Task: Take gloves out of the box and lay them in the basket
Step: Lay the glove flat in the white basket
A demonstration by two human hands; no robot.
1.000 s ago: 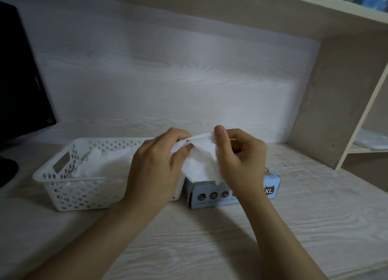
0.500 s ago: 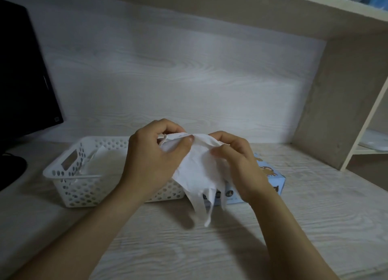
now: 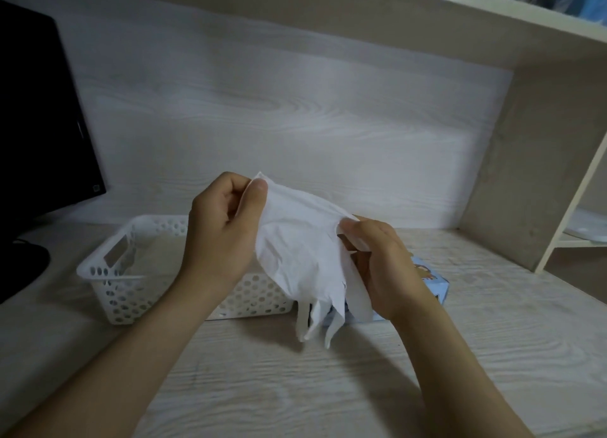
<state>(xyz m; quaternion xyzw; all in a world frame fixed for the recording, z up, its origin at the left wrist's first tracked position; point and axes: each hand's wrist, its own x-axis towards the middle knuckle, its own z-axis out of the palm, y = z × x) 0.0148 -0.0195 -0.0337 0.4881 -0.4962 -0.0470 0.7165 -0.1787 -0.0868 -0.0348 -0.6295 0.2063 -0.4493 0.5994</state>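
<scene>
Both hands pinch a white glove [image 3: 295, 250] above the tabletop [image 3: 328, 381]: left hand [image 3: 220, 237] at its upper corner, right hand [image 3: 384, 266] apparently at its edge, between basket [image 3: 108, 273] and box [image 3: 433, 283].

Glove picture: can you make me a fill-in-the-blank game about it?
The left hand and right hand both pinch a glove coloured ____.
The holey basket sits to the ____ of the blue box.
The glove's fingers hang pointing ____.
Missing words: white; left; down.
</scene>
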